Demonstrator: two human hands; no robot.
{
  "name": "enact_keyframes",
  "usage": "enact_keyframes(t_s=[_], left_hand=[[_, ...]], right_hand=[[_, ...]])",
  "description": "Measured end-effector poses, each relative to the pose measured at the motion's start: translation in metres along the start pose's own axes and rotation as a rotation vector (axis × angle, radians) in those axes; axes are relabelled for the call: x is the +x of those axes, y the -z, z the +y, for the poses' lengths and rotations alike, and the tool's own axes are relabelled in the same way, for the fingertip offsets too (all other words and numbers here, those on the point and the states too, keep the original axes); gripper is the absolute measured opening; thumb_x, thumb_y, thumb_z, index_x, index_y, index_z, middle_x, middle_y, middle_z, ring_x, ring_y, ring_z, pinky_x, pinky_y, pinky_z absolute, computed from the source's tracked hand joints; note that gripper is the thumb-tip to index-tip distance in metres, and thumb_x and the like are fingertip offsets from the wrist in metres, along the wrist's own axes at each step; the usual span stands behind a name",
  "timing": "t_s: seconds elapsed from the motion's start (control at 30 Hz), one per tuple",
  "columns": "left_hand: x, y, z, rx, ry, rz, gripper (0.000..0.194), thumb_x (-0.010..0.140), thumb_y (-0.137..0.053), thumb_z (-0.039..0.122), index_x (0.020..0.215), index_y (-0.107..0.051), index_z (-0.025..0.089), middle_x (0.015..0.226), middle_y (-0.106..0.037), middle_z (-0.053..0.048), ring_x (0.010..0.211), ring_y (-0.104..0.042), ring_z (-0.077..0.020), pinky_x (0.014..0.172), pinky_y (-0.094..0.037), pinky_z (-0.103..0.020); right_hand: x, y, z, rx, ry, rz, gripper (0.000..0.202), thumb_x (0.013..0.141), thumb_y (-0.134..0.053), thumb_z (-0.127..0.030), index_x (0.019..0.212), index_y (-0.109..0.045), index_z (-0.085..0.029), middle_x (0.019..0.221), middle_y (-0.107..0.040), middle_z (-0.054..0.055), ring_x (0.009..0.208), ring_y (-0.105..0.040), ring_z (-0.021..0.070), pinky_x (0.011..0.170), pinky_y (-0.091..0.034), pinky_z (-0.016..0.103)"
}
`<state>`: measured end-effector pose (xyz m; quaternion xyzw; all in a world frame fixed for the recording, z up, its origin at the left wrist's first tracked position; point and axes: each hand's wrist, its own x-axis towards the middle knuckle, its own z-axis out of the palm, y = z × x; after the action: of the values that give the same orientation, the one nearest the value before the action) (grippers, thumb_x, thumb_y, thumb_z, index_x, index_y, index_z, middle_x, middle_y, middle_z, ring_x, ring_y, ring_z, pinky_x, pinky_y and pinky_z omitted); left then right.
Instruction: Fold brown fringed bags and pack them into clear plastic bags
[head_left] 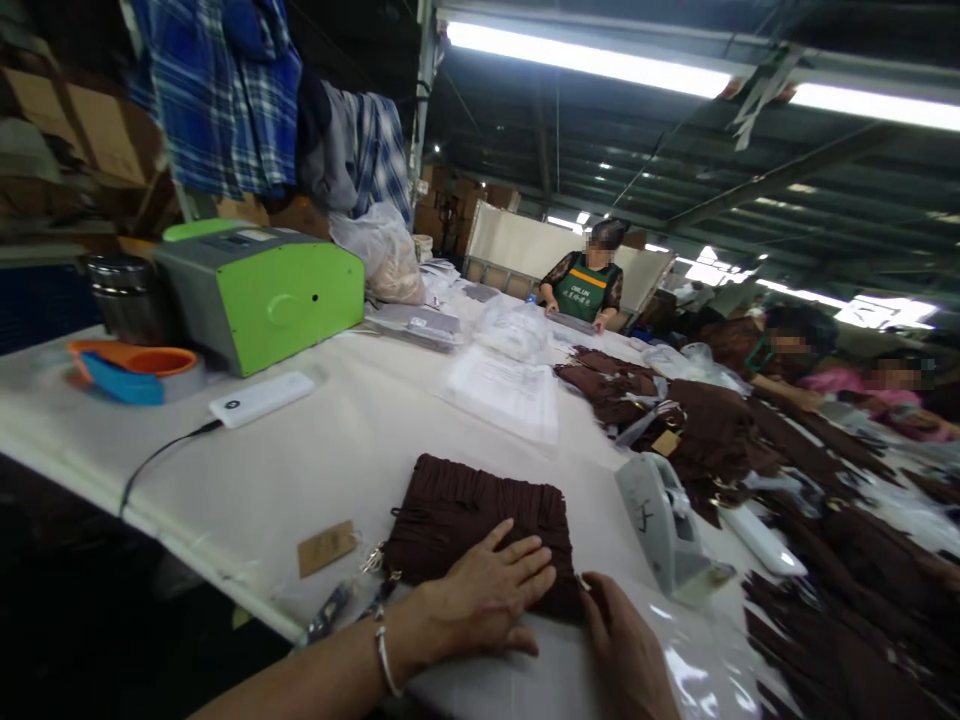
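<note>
**Bag [472, 500] under one hand, its edge at the other's fingertips**

The dark brown bag lies flat on the white table [367, 420], close to the wearer, its cloth gathered in creases. The left hand [491, 590] rests across it, palm down — fingers stretched and slightly apart, closed around nothing. A pale bracelet [384, 655] circles that wrist. The right hand [622, 640] is partly curled, its fingertips at the bag's right edge; whether they pinch the cloth, I cannot tell.

A metal clip [373, 560] shows at the bag's left side, and near it lies a brown card tag [327, 548]. To the right stands a pale grey tape holder [652, 520], with clear plastic [697, 670] on its near side.

Beyond the bag lies a stack of papers [502, 395]. Farther left are a white power bank [262, 398] with a dark cable [161, 455], a green and grey machine [292, 300] and a steel cup [124, 300]. On the right, more brown cloth [720, 430] lies heaped with scraps of plastic.

Across the table, a co-worker [585, 290] in a green apron has both hands at a flat grey item — others at the right are blurred. Plaid shirts [225, 100] hang at upper left.
</note>
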<state>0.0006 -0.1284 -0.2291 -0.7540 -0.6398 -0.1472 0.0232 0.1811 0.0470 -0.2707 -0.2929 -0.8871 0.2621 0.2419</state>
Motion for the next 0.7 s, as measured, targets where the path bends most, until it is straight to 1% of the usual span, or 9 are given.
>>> enact_keyframes(t_s=[0.1,0.17,0.23,0.3,0.33,0.4,0.5,0.57,0.7], left_hand=[[-0.019,0.017,-0.007,-0.031,0.042,0.006,0.071,0.093,-0.041,0.061,0.149,-0.027,0.02,0.153,-0.037,-0.011,0.143,-0.028,-0.0254,0.118,-0.017,-0.05],[-0.037,0.033,-0.016,-0.056,0.086,0.079,0.064,0.094,-0.046,0.055,0.148,-0.028,0.025,0.155,-0.034,-0.008,0.144,-0.027,-0.0239,0.118,-0.02,-0.047],[-0.06,0.05,-0.028,-0.053,0.262,0.198,0.05,0.097,-0.046,0.04,0.144,-0.036,0.026,0.151,-0.04,-0.007,0.14,-0.034,-0.022,0.116,-0.026,-0.042],[-0.086,0.062,-0.041,-0.019,0.529,0.27,0.037,0.097,-0.044,0.024,0.133,-0.049,0.022,0.138,-0.054,-0.008,0.129,-0.047,-0.0214,0.11,-0.036,-0.039],[-0.098,0.066,-0.047,0.002,0.643,0.257,0.034,0.095,-0.044,0.019,0.128,-0.053,0.021,0.13,-0.059,-0.008,0.121,-0.052,-0.0217,0.105,-0.04,-0.039],[-0.116,0.068,-0.055,0.044,0.768,0.134,0.03,0.091,-0.047,0.013,0.118,-0.059,0.021,0.116,-0.064,-0.007,0.109,-0.058,-0.0223,0.096,-0.046,-0.037],[-0.123,0.065,-0.059,0.089,0.788,-0.033,0.022,0.086,-0.051,0.011,0.1,-0.065,0.021,0.103,-0.067,-0.006,0.099,-0.061,-0.0234,0.087,-0.048,-0.036],[-0.12,0.063,-0.058,0.106,0.795,-0.044,0.018,0.088,-0.05,0.012,0.091,-0.066,0.02,0.097,-0.068,-0.006,0.095,-0.062,-0.0247,0.085,-0.048,-0.039],[-0.108,0.068,-0.055,0.125,0.798,-0.026,0.02,0.091,-0.047,0.014,0.086,-0.066,0.018,0.094,-0.068,-0.009,0.093,-0.063,-0.0269,0.087,-0.047,-0.044]], right_hand=[[-0.002,0.0,0.009,-0.037,0.086,-0.03,0.035,0.088,-0.045,-0.05,0.095,-0.066,-0.023,0.096,-0.072,0.009,0.093,-0.067,0.0274,0.086,-0.053,0.042],[0.001,0.003,0.011,-0.043,0.051,-0.023,0.038,0.087,-0.046,-0.053,0.097,-0.066,-0.023,0.099,-0.071,0.009,0.095,-0.067,0.0281,0.088,-0.053,0.043],[0.007,0.005,0.011,-0.033,-0.047,0.018,0.047,0.086,-0.046,-0.059,0.105,-0.065,-0.021,0.11,-0.069,0.011,0.099,-0.066,0.0299,0.09,-0.053,0.046],[0.014,0.003,0.005,0.0,-0.135,0.05,0.06,0.087,-0.041,-0.063,0.121,-0.06,-0.018,0.127,-0.062,0.013,0.112,-0.061,0.0326,0.097,-0.049,0.049],[0.017,0.001,0.001,0.027,-0.16,0.046,0.066,0.088,-0.038,-0.064,0.13,-0.055,-0.016,0.135,-0.057,0.014,0.121,-0.056,0.0335,0.102,-0.045,0.051],[0.022,-0.007,-0.011,0.096,-0.159,0.005,0.074,0.09,-0.033,-0.064,0.143,-0.04,-0.013,0.149,-0.042,0.015,0.137,-0.039,0.0322,0.113,-0.033,0.052],[0.028,-0.021,-0.027,0.181,-0.13,-0.07,0.077,0.092,-0.03,-0.062,0.151,-0.026,-0.011,0.156,-0.028,0.012,0.145,-0.024,0.0268,0.119,-0.021,0.047],[0.029,-0.026,-0.033,0.198,-0.11,-0.087,0.075,0.094,-0.028,-0.06,0.151,-0.023,-0.011,0.158,-0.026,0.011,0.146,-0.021,0.0246,0.12,-0.019,0.046],[0.028,-0.032,-0.032,0.13,-0.012,-0.111,0.071,0.096,-0.029,-0.056,0.15,-0.025,-0.011,0.158,-0.023,0.01,0.146,-0.019,0.0231,0.121,-0.016,0.047]])
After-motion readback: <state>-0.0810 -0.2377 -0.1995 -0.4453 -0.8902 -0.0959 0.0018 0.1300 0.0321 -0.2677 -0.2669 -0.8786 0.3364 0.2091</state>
